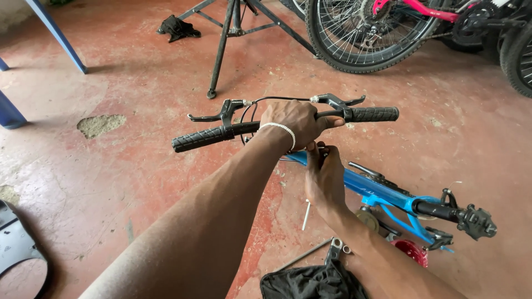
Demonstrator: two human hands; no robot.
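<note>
Head view: I look down on my two hands at a black handlebar (285,124) held over a red concrete floor (138,177).
Handlebar: it runs from 9 to 3 o'clock at picture centre, rubber grips at both ends, brake levers (221,112) and thin cables (277,99) above it.
Left hand (296,123): wrapped shut round the bar's middle, white bead bracelet (282,132) on the wrist.
Right hand (324,174): just below at 6 o'clock, fingers curled at the stem joint; I cannot tell what they pinch.
Bike frame (382,194): blue, lying on the floor toward 4 o'clock, black pedal (476,221) at its far end.
Doing it well: I judge the bar should stay level and steady in the left hand while the right works the joint squarely.
Floor: worn, patched at 9 o'clock; a wrench (334,250) and black cloth bag (313,282) lie at 6 o'clock.
Room: a black repair stand (224,44) at 12 o'clock, another bike's wheel (360,33) at 1 o'clock, a blue leg (58,36) at 10 o'clock.
</note>
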